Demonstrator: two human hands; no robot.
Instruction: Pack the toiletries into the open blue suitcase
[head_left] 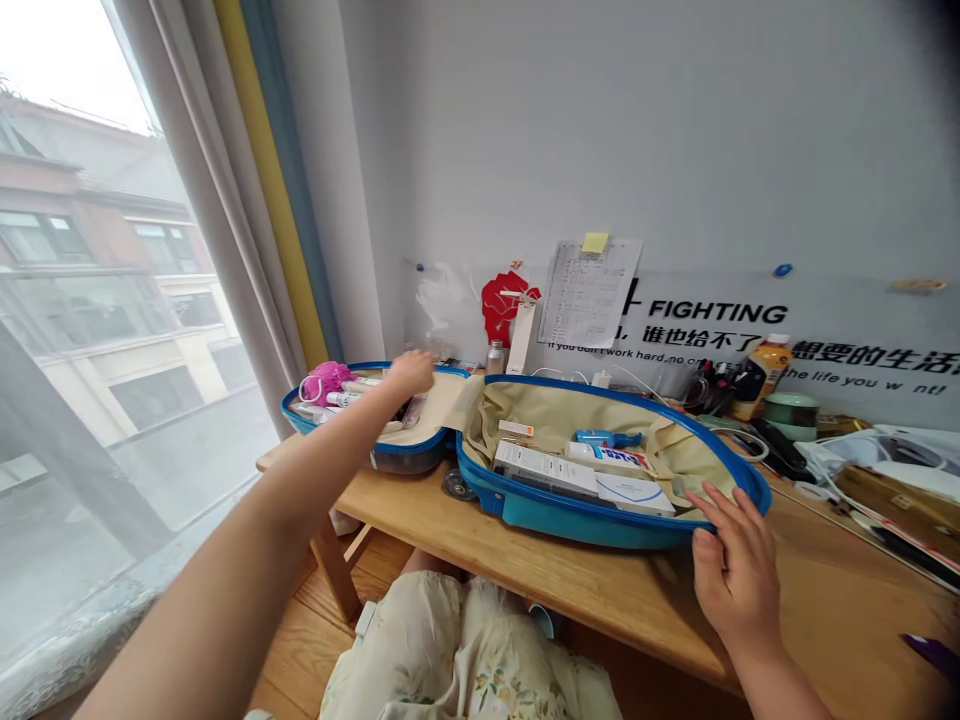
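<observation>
Left hand [411,373] over left half of open blue suitcase [570,526], fingers turned away, cannot tell if anything held. Suitcase on wooden tabletop [405,510]. Left half: pink bath sponge [328,381], white tubes [352,392] along rim. Right half, beige lining [525,412]: long white box [544,470], blue bottle [606,438], white tube [607,457]. Right hand [735,570] open, fingers at near rim, grasping nothing.
</observation>
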